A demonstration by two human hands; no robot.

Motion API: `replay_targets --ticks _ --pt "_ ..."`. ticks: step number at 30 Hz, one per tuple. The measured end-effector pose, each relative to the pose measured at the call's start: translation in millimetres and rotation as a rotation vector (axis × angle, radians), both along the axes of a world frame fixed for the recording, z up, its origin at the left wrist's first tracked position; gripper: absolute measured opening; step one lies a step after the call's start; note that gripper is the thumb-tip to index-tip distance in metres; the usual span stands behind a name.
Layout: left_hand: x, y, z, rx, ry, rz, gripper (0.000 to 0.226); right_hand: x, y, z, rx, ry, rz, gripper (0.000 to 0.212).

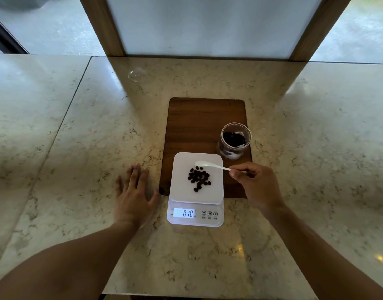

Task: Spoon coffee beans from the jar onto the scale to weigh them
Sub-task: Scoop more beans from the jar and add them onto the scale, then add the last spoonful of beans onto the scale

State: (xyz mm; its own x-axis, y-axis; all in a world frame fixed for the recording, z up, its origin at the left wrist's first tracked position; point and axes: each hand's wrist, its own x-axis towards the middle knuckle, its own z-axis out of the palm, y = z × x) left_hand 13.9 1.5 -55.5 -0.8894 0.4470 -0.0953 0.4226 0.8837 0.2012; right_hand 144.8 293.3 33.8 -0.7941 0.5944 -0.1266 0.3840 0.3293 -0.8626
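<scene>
Your right hand [256,182] pinches the handle of the small white plastic spoon [210,165], fingers [236,173] closed on it, with the bowl hovering over the far edge of the white digital kitchen scale [197,191]. The bowl looks empty (though it is too pale against the platform to be sure). A loose heap of dark roasted coffee beans [198,178] lies at the centre of the platform, and the lit display [184,213] reads 0.10.

The clear round jar [235,140], open and with beans in it, stands on the dark wooden board [199,124] at about one o'clock from the scale, just beside its far right corner.

For the next scoop, lift the spoon clear of the platform before you swing it toward the jar, so it does not press on the scale and upset the reading. Dip steeply into the jar mouth, level the bowl, then carry it back low and tip over the middle of the heap, where beans are least likely to roll off.

Your left hand [133,191] lies flat on the marbled stone worktop [77,148] at nine o'clock from the scale, fingers spread and holding nothing; keep it off the scale body.
</scene>
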Motion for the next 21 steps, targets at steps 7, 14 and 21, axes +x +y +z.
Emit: replay_targets --ticks 7,14,21 --pt "0 0 1 0.003 -0.003 0.0 0.081 0 1 3 -0.069 0.054 -0.092 0.011" --pt "0 -1 3 -0.008 -0.014 -0.005 0.082 -3 10 12 -0.136 0.061 -0.208 0.01" --pt "1 0 5 -0.007 -0.02 -0.005 0.083 0 17 15 -0.142 0.062 -0.267 0.014"
